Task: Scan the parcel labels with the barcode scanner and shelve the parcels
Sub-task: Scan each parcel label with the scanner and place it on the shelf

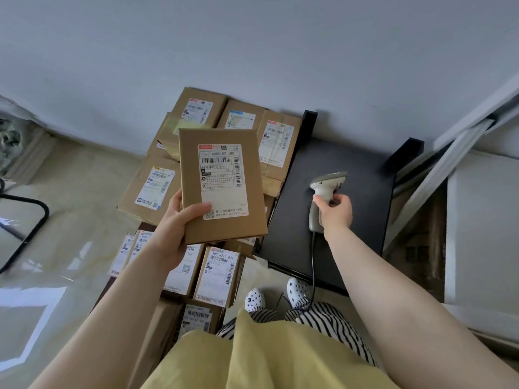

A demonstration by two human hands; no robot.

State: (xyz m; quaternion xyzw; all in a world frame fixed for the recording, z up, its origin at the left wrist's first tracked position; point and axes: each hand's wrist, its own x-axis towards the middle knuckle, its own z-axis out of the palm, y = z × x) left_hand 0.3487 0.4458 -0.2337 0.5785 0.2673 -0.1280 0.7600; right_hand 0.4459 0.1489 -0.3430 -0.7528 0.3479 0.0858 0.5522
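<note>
1. A flat brown cardboard parcel is held up in the left hand, above the other parcels. The thumb is pressed on the lower left corner of its white printed shipping label; the remaining fingers are hidden behind the box.
2. The label is turned face-up toward the camera, with barcodes and a QR code visible on it.
3. A cream-coloured corded handheld barcode scanner is gripped by its handle in the right hand, fingers curled round it. Whether the scanner touches the surface under it cannot be told.
4. The scanner is seen over a flat black rectangular platform, to the right of the held parcel and apart from it. Its dark cable is trailed down toward the feet.
5. A pile of labelled brown cardboard boxes is noted on the glossy pale tiled floor, left of the platform, against the grey wall.
</note>
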